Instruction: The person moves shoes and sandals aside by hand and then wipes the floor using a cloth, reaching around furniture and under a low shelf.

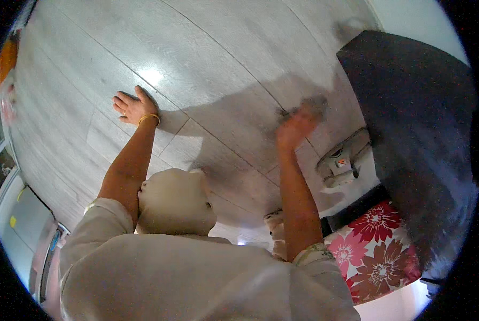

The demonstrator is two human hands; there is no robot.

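Note:
My left hand (134,107) is open and rests palm down on the grey wood-look floor (218,69), fingers spread, with a gold-coloured bangle at the wrist. On the right, my right hand (297,128) is blurred by motion. Its fingers press on a dark grey cloth (316,105) against the floor. Part of the cloth shows past the fingertips, and the rest is hidden under the hand.
A dark-covered piece of furniture (411,107) stands to the right. Beside it lies a grey slipper-like thing (342,163). Nearer me is a red-and-white flowered cushion or seat (381,251). Pale cabinets (25,216) line the left edge.

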